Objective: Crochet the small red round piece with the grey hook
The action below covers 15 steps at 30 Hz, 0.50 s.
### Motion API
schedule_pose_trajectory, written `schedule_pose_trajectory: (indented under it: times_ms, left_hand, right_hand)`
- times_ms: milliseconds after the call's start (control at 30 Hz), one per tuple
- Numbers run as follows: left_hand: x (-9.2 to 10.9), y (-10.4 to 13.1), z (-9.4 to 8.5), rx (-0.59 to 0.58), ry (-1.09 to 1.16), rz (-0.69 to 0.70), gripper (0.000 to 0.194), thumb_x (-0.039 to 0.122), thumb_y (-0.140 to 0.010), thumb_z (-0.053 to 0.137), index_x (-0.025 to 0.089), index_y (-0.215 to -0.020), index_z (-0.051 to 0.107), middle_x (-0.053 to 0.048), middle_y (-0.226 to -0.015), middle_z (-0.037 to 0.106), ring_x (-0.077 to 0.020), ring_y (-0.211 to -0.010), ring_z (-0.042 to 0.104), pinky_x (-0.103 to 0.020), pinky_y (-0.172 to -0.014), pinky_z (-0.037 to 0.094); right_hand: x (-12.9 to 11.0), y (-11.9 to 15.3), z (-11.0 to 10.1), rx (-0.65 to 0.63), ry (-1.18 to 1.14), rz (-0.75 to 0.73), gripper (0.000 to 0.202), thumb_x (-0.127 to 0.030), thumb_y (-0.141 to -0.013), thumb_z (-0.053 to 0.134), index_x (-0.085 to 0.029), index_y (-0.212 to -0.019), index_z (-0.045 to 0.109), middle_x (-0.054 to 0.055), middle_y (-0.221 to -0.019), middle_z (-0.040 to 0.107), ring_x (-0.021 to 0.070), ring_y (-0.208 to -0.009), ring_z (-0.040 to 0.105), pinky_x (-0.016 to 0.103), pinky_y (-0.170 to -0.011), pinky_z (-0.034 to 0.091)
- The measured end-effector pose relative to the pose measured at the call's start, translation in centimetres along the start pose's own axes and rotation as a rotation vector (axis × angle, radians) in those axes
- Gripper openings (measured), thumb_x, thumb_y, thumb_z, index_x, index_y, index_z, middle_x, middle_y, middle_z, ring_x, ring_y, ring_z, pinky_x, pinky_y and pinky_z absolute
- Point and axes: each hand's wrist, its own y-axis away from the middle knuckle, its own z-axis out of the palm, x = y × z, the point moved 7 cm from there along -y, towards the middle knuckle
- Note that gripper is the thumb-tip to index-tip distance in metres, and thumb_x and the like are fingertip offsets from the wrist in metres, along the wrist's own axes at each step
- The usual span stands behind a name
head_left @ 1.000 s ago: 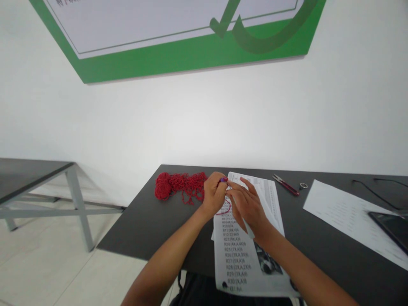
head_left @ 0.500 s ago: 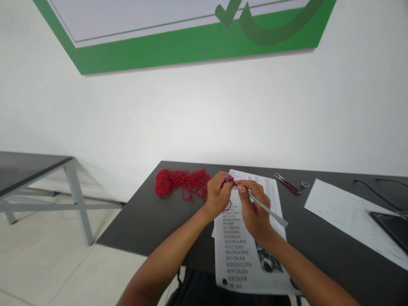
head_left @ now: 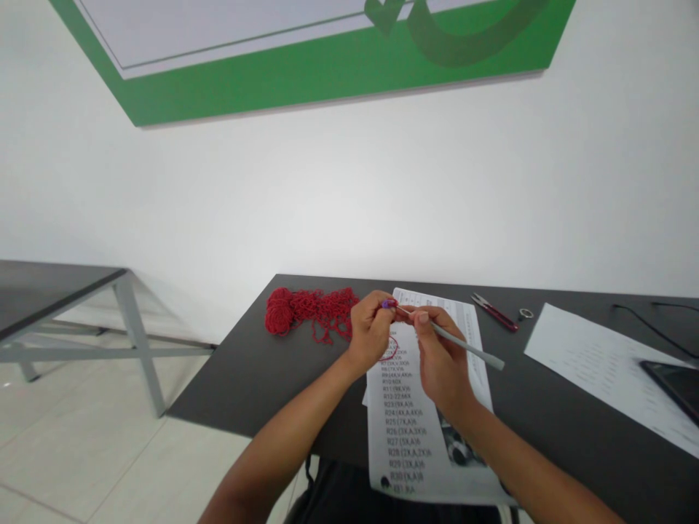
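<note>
My left hand (head_left: 370, 329) is closed, pinching a small piece of red crochet work (head_left: 392, 303) that my fingers mostly hide. Something small and purple, perhaps a stitch marker, shows at those fingertips. My right hand (head_left: 443, 356) grips a crochet hook (head_left: 474, 349) with a grey handle; its thin metal tip meets the red work. A thin loop of red yarn hangs below my left fingers over a printed pattern sheet (head_left: 407, 429). To the left of my left hand lies a ball of red yarn (head_left: 279, 313) with loose tangled strands (head_left: 330, 309) trailing from it.
Red-handled thread snips (head_left: 496, 313) and a small metal ring (head_left: 526, 314) lie right of the pattern sheet. Farther right are another paper (head_left: 590, 371), a dark flat device (head_left: 674, 389) and black cords. A second table (head_left: 60, 295) stands at left, beyond a gap of floor.
My right hand has moved slightly right, away from my left. The hook has swung a little flatter, its handle end farther right. The view has shifted slightly.
</note>
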Motion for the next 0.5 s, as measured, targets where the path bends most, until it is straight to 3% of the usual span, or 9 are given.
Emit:
schedule_pose_trajectory:
  times_ms: [200, 333, 500]
  left_hand:
    - [-0.1, -0.6, -0.8, 0.023, 0.015, -0.086, 0.012, 0.02, -0.074, 0.054, 0.019, -0.067, 0.064, 0.003, -0.058, 0.058, -0.0122, -0.052, 0.05, -0.024, -0.052, 0.039]
    - [-0.5, -0.8, -0.6, 0.033, 0.141, -0.182, 0.01, 0.022, -0.069, 0.055, 0.018, -0.064, 0.063, 0.003, -0.054, 0.055, -0.0113, -0.048, 0.046, -0.024, -0.047, 0.038]
    - [-1.2, -0.4, -0.1, 0.044, 0.28, -0.287, 0.01, 0.024, -0.065, 0.056, 0.018, -0.065, 0.064, 0.002, -0.054, 0.056, -0.0107, -0.046, 0.044, -0.023, -0.043, 0.035]
  right_hand:
    - [-2.3, -0.6, 0.3, -0.174, 0.398, -0.23, 0.019, -0.038, -0.098, 0.058, -0.03, -0.107, 0.072, 0.002, -0.112, 0.077, 0.0221, -0.103, 0.07, 0.037, -0.09, 0.053]
    - [-2.7, -0.4, 0.7, -0.219, 0.439, -0.372, 0.014, -0.033, -0.098, 0.058, -0.031, -0.096, 0.071, -0.001, -0.114, 0.077, 0.0207, -0.105, 0.07, 0.036, -0.093, 0.054]
    - [-2.2, 0.2, 0.3, -0.101, 0.33, -0.246, 0.017, -0.036, -0.098, 0.059, -0.03, -0.106, 0.072, 0.003, -0.11, 0.078, 0.0227, -0.1, 0.072, 0.039, -0.086, 0.057]
